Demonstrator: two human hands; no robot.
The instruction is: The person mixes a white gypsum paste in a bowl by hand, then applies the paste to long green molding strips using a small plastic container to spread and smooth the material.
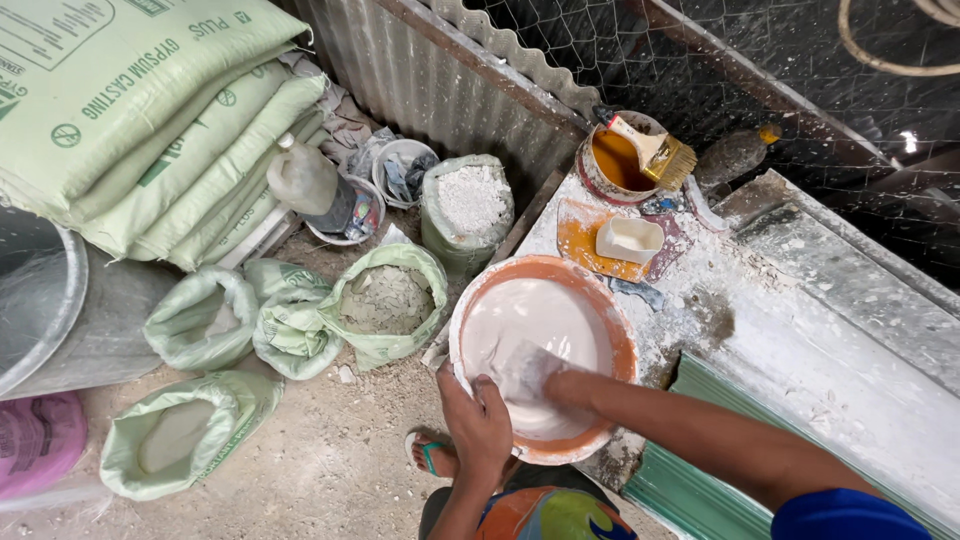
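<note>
An orange basin (612, 310) full of white plaster mix sits at the near corner of a plaster-crusted worktable (800, 330). My left hand (478, 420) grips the basin's near rim. My right hand (560, 385) is down in the white mix, coated in it, and seems to hold a flat pale scraper (522, 370), though the coating blurs its edges. The forearm reaches in from the lower right.
On the table behind stand a small white tub (628, 240), an orange-stained pot (615, 160) with a paintbrush (655, 150), and a bottle (735, 152). Open sacks of powder (385, 300) crowd the dirt floor, stacked green bags (150, 110) lie left, a metal drum (50, 310) beside them. My sandalled foot (430, 455) is below the basin.
</note>
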